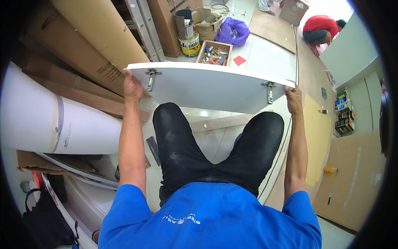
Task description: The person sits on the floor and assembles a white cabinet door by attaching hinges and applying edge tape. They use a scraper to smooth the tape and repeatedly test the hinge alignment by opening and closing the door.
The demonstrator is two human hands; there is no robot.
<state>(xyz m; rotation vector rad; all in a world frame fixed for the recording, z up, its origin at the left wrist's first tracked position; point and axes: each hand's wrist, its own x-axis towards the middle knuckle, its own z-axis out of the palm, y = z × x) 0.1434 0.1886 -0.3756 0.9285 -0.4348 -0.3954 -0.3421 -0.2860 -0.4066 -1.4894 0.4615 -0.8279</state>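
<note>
A white cabinet door (207, 91) stands upright across the view in front of my knees. My left hand (132, 86) grips its left end, with the thumb near the top corner. At the opposite end my right hand (293, 98) is closed around the upper right corner. Two metal hinges are fixed to the side facing me: a left hinge (151, 80) and a right hinge (269, 92). Most of the fingers are hidden behind the panel.
A wooden tray (229, 49) of tools sits beyond the door, beside a purple bag (232, 32) and a paint can (190, 45). Large wrapped rolls (83, 124) and cardboard crowd the left. A person in red (321, 27) crouches at the far right.
</note>
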